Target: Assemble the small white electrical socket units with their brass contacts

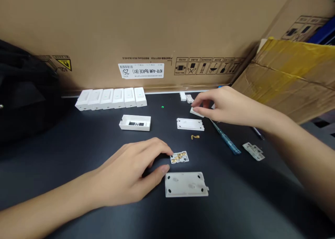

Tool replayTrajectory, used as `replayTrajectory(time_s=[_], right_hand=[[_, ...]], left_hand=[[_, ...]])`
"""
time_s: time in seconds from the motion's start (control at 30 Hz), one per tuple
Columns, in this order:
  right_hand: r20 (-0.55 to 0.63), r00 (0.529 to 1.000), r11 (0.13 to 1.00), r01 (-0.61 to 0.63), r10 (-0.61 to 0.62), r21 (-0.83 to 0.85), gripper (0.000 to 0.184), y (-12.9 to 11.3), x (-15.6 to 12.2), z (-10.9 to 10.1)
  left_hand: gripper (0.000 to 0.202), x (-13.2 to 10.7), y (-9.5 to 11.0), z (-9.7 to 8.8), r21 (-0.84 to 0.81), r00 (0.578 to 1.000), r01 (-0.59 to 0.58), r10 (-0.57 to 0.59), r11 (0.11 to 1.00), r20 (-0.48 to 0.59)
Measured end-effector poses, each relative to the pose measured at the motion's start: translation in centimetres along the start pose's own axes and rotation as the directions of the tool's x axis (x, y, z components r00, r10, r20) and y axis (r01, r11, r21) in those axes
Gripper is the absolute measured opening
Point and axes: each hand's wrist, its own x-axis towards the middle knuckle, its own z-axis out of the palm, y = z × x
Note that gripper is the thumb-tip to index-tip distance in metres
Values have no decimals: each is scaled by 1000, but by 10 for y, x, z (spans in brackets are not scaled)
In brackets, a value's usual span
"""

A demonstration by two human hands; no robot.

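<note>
My left hand [131,171] rests over the dark table, thumb and index finger apart. Its index fingertip is at the left edge of a small white switch base with brass contacts [179,157]; the thumb is just above a white back plate with corner holes [186,185]. Farther back, my right hand [225,104] has its thumb and index finger closed on one end of a small white plastic piece [196,112]. Its fingers partly hide this piece. Between the hands lie another white plate [190,124] and a loose brass contact strip [195,137].
Several white switch housings [107,98] stand in a row at the back left, with an open white housing [135,123] before them. A blue-handled screwdriver [227,141] and a translucent plastic part [253,151] lie right. Cardboard boxes [146,29] wall the back.
</note>
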Motion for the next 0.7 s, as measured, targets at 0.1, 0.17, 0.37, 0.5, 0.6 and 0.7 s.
replayTrajectory(time_s=[0.1, 0.17, 0.37, 0.5, 0.6, 0.7], right_hand=[[8, 999, 999, -37, 37, -13, 34, 12, -9, 0], [-21, 998, 997, -62, 61, -51, 38, 20, -15, 7], [-20, 997, 995, -71, 70, -75, 41, 29, -18, 27], [-66, 997, 996, -53, 48, -73, 38, 23, -20, 22], [-109, 994, 1000, 7, -10, -31, 31, 15, -27, 12], [-42, 991, 988, 133, -130, 81, 17, 1, -39, 5]], left_hand=[[21, 1, -1, 1, -9, 1000, -29, 29, 1000, 1], [20, 2, -2, 1, -14, 999, -35, 35, 999, 0], [20, 0, -1, 0, -21, 1000, -13, 13, 1000, 7], [21, 1, 0, -1, -30, 1000, -1, 2, 1000, 15], [22, 3, 0, -1, -46, 1000, -19, 19, 999, 7], [23, 4, -1, -2, -68, 998, -59, 59, 996, -8]])
